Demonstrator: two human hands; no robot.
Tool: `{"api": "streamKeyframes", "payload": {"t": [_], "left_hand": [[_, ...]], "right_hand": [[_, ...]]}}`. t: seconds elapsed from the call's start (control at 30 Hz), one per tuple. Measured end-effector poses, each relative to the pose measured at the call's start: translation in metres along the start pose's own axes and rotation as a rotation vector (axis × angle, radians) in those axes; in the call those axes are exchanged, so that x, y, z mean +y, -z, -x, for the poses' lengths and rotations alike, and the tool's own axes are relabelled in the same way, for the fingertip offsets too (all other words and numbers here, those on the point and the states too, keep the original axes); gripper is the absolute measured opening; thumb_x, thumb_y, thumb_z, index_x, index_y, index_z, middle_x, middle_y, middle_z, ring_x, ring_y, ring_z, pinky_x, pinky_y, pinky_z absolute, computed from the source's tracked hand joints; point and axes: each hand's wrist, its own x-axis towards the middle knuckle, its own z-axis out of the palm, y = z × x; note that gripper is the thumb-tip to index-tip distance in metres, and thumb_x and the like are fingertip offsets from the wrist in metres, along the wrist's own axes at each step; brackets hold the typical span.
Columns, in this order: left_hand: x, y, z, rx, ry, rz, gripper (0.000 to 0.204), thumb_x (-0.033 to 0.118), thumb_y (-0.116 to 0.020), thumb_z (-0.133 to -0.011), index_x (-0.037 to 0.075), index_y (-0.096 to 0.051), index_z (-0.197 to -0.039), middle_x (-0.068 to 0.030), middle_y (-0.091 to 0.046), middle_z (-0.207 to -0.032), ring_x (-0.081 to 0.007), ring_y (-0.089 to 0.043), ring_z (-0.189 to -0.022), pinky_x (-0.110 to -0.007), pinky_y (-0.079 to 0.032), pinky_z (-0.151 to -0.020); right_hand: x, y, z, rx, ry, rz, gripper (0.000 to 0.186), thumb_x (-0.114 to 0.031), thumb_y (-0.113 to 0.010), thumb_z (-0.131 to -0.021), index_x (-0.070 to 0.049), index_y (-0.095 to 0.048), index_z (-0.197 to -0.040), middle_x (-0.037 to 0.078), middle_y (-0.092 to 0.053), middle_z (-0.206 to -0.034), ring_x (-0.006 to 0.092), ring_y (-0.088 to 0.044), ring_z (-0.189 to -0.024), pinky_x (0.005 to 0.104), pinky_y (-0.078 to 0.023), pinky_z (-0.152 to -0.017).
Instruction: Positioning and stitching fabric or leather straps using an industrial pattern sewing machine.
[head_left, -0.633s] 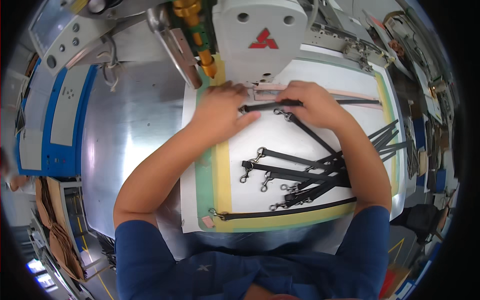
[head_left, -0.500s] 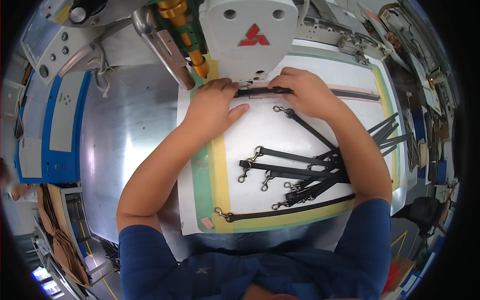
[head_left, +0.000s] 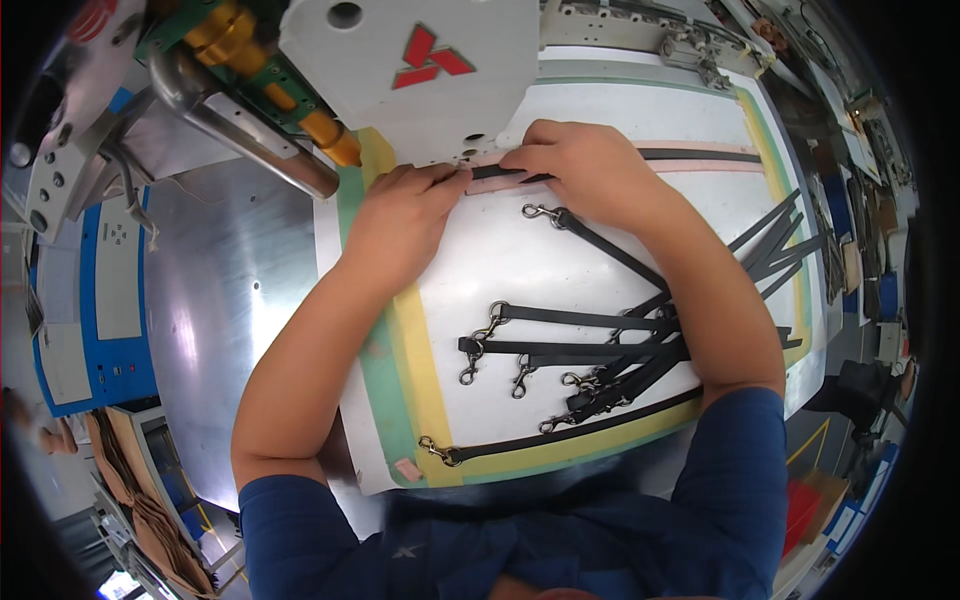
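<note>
A black strap (head_left: 492, 172) lies along a long pink strip (head_left: 715, 166) below the white head of a sewing machine (head_left: 410, 90). My left hand (head_left: 405, 215) is closed at the strap's left end, fingers bent and thumb hidden beneath. With thumb and fingers pinched, my right hand (head_left: 600, 175) grips the strap a little farther right; its fingertips cover part of it. Past that hand, a black length (head_left: 700, 155) continues along the pink strip. Nearer to me, a pile of black straps with metal snap hooks (head_left: 590, 345) passes under my right forearm.
One strap with a snap hook (head_left: 560, 435) runs along the board's near edge. Yellow and green tape (head_left: 395, 360) borders the white board (head_left: 480, 260). A metal tube (head_left: 250, 135) and brass-coloured parts hang left of the machine head. A blue and white cabinet (head_left: 115, 300) stands at the left.
My view has shifted, so the machine head appears larger and farther left. My left thumb, stretched out before, is now tucked in. My right hand stays on the strap.
</note>
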Motion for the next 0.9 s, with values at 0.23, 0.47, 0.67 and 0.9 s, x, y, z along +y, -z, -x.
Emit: {"api": "streamKeyframes", "payload": {"t": [0.23, 0.47, 0.67, 0.9], "left_hand": [[-0.001, -0.003, 0.0, -0.017, 0.008, 0.021, 0.031, 0.004, -0.07, -0.095, 0.01, -0.076, -0.125, -0.008, -0.074, -0.126, -0.0313, -0.069, -0.109, -0.041, -0.056, -0.096], [0.003, -0.001, 0.0, -0.016, 0.011, 0.041, 0.028, 0.002, -0.069, -0.094, 0.006, -0.076, -0.121, -0.0094, -0.075, -0.126, -0.0329, -0.069, -0.113, -0.042, -0.054, -0.1], [0.006, -0.001, -0.001, -0.025, -0.006, 0.02, 0.028, 0.0, -0.068, -0.094, 0.005, -0.077, -0.119, -0.0103, -0.075, -0.126, -0.0328, -0.069, -0.114, -0.043, -0.053, -0.099], [0.011, -0.001, 0.0, -0.003, -0.015, -0.019, 0.033, -0.002, -0.067, -0.09, 0.006, -0.076, -0.12, -0.0094, -0.074, -0.126, -0.0327, -0.068, -0.114, -0.044, -0.053, -0.099]], "right_hand": [[0.001, 0.001, 0.004, -0.007, 0.075, 0.127, 0.037, -0.002, -0.065, -0.089, -0.024, -0.079, -0.114, 0.004, -0.067, -0.099, 0.0282, -0.07, -0.09, 0.0423, -0.057, -0.074], [-0.002, 0.006, 0.007, -0.053, 0.088, 0.125, 0.048, 0.004, -0.065, -0.084, -0.027, -0.077, -0.119, 0.007, -0.065, -0.102, 0.0277, -0.07, -0.098, 0.0413, -0.057, -0.08], [-0.003, 0.006, 0.01, -0.02, 0.102, 0.144, 0.044, -0.001, -0.063, -0.089, -0.029, -0.078, -0.12, 0.005, -0.064, -0.101, 0.0279, -0.069, -0.094, 0.0408, -0.059, -0.077], [-0.015, 0.007, 0.002, 0.033, 0.074, 0.165, 0.032, -0.005, -0.07, -0.086, -0.021, -0.08, -0.112, 0.006, -0.067, -0.108, 0.0285, -0.069, -0.099, 0.0416, -0.058, -0.084]]}}
